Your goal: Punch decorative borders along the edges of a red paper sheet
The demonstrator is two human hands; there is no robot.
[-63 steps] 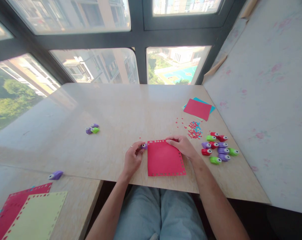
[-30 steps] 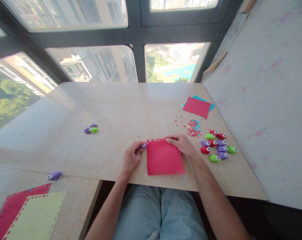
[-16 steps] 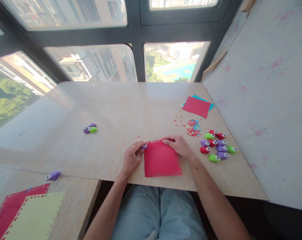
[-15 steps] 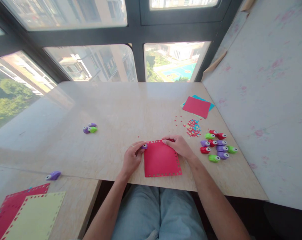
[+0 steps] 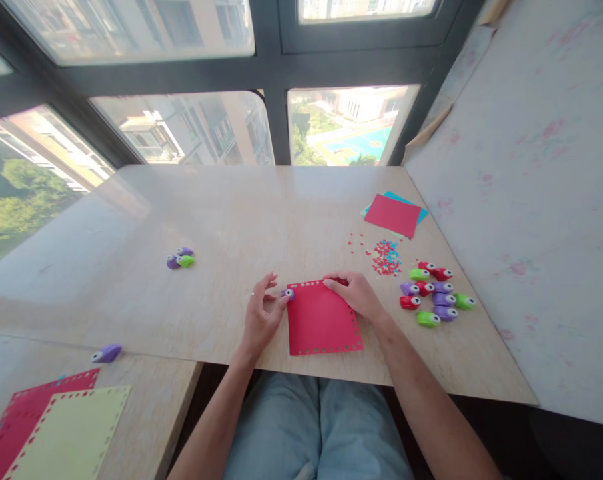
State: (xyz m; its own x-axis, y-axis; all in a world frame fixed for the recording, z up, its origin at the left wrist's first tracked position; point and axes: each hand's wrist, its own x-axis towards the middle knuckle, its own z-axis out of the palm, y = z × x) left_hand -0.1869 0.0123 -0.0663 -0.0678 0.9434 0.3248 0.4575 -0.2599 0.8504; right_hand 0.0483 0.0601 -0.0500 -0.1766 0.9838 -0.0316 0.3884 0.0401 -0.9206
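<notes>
One view only, head camera. A red rectangular paper sheet (image 5: 322,319), edged with small punched holes, lies flat on the pale marble-look tabletop (image 5: 231,220) near its front edge. A small purple paper punch (image 5: 288,293) sits at the sheet's far left corner and is touched by the fingertips of the left hand (image 5: 259,317), whose other fingers are spread and lifted; nothing is gripped. The right hand (image 5: 357,294) lies loosely curled on the sheet's far right edge, pressing it down.

Step judged in hand: edge punching at the corner. The next punch is judged to need the tool seated squarely over the edge while the sheet is kept from sliding.

A cluster of red, green and purple punches (image 5: 436,293) lies right of the sheet, with scattered confetti (image 5: 387,257) beyond.

No brand, label or writing can be read.
</notes>
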